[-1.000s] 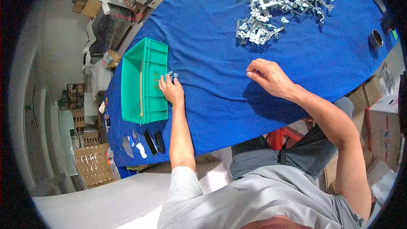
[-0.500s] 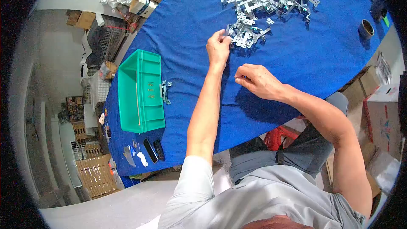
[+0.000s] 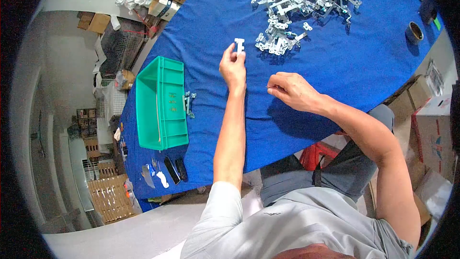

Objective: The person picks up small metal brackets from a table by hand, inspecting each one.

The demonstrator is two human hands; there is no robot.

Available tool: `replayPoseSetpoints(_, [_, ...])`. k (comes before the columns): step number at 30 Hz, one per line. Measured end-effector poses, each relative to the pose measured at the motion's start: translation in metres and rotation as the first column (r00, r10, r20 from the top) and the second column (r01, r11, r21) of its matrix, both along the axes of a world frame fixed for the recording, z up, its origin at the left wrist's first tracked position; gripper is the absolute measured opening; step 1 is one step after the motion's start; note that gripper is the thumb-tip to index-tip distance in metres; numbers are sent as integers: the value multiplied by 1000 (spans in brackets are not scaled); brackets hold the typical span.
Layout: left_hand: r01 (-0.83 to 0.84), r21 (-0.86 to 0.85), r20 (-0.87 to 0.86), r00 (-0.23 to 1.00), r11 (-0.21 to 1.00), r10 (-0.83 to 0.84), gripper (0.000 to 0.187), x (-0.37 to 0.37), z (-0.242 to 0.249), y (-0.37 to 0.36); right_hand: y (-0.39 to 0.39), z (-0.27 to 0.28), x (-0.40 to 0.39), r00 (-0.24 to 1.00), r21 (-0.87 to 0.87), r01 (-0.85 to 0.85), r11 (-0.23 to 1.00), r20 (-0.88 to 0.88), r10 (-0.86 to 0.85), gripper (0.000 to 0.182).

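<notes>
My left hand [image 3: 233, 71] pinches a small silvery metal bracket [image 3: 240, 46] between thumb and fingers, holding it up over the blue cloth. To the right of it lies the near end of a large pile of similar metal brackets [image 3: 306, 0]. My right hand [image 3: 290, 88] is closed above the cloth, closer to my body, with its fingertips pressed together. Whatever may be between those fingertips is too small or hidden to name.
A green plastic crate [image 3: 172, 120] stands on the left of the blue cloth [image 3: 215, 24], with a few metal pieces [image 3: 190, 103] beside it. Dark oblong objects [image 3: 176, 169] lie near the front left edge. A round cup [image 3: 413, 32] is at the far right.
My left hand has moved left, away from the pile's near end, and a bracket now shows upright in its fingers. My right hand has hardly moved.
</notes>
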State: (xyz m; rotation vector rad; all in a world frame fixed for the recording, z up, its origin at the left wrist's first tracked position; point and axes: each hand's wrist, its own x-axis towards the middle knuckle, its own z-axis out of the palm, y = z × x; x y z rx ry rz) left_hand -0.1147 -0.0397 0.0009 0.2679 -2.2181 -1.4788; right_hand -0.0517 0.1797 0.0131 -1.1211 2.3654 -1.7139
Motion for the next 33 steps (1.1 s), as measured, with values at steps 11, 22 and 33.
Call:
replayPoseSetpoints(11, [27, -328, 332, 939, 944, 88, 50, 134, 13, -4, 3, 1, -5, 995, 3, 17, 1000, 99, -17, 20])
replayPoseSetpoints(22, [106, -83, 72, 992, 991, -100, 35, 101, -6, 13, 3, -6, -12, 968, 83, 53, 995, 240, -72, 21])
replayPoseSetpoints(33, [203, 227, 136, 962, 953, -237, 31, 100, -11, 24, 1, -6, -12, 933, 73, 41, 996, 355, -65, 22])
